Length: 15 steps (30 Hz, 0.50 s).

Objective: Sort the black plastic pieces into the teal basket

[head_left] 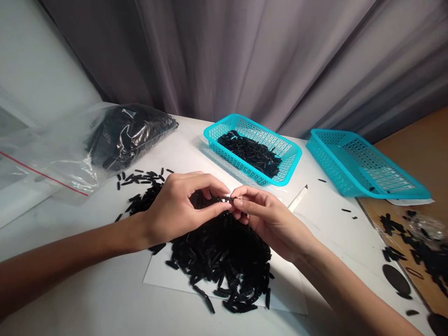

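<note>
My left hand (182,207) and my right hand (271,217) meet above a big pile of small black plastic pieces (224,259). Both hands pinch one small black piece (228,199) between thumb and fingertips, held just over the pile. The pile lies on a white sheet of paper (290,291) on the white table. More loose black pieces (140,179) are scattered to the left of my left hand.
A teal basket (289,163) with black pieces stands behind my hands. A second teal basket (364,163) sits at the right. A clear plastic bag (115,135) full of black pieces lies at the left. Black scraps (416,245) cover a brown board at right. Grey curtain behind.
</note>
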Available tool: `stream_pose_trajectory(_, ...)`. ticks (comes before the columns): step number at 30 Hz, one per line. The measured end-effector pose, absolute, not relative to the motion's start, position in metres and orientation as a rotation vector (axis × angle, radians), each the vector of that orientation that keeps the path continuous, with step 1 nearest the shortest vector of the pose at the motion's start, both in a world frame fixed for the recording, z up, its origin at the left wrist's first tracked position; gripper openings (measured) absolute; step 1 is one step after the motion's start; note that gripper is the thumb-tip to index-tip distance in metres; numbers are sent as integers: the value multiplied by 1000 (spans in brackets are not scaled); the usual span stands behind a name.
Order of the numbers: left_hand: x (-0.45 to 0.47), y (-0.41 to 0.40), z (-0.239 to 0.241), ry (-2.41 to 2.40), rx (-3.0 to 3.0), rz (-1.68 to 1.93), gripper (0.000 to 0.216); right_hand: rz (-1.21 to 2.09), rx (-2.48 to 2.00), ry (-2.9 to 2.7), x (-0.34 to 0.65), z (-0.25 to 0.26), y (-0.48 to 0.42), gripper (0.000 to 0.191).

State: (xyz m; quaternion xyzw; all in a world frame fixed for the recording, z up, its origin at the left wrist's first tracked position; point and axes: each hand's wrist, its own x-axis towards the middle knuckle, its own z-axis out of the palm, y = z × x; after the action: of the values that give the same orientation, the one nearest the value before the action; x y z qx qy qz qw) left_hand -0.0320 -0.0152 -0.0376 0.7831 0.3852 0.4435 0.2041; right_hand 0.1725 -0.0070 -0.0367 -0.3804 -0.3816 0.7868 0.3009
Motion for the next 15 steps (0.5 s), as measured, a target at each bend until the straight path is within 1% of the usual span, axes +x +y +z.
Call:
stream_pose_trajectory(3,-32,-15,-36,1113,2181,1228,8,2041,-997,-1043,173,-36,-7,10)
stream_pose_trajectory(6,-32,-15,-36,1145,2148,1217,4,2017,-1009,-1043,172,-35,-9,11)
stream_pose_trajectory(11,-33,-16,-36,1144,2123,1231,5,2038,-988,-1027,172,-33,-10,6)
stream_pose_trajectory(15,-33,-15,-36,1148,2118,1246,5,2075,-969,-1000,173,-31,-10,7)
